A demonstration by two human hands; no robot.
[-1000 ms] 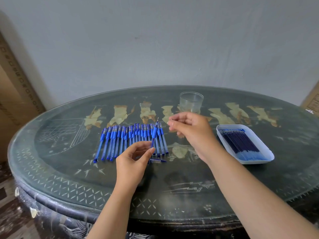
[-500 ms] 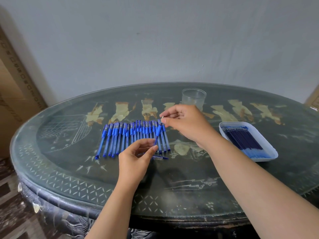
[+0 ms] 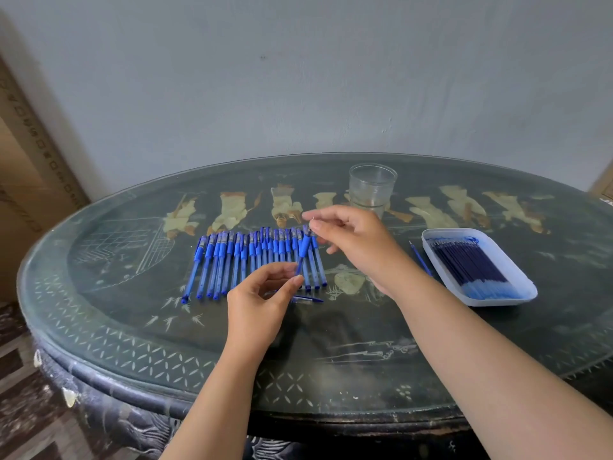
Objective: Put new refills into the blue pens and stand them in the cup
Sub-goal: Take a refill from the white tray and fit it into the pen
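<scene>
Head view: tilted blue plastic pen held over dark inlaid bench.
Fingers of left hand clamped on pen's lower end, in front of clear plastic cup; right hand fingers meet at its top, grip blurred, cannot tell.

Setting: a room in a home, not a workshop or office.

Evidence: the work surface is an oval furniture table in dark lacquer. It has pale inlaid figures along its far half and a carved, chipped apron below the rim. Behind the table is a plain painted wall, scuffed. A cardboard box leans left of the table, and a second box corner shows at its far right. Patterned floor tiles lie below its left edge.
</scene>
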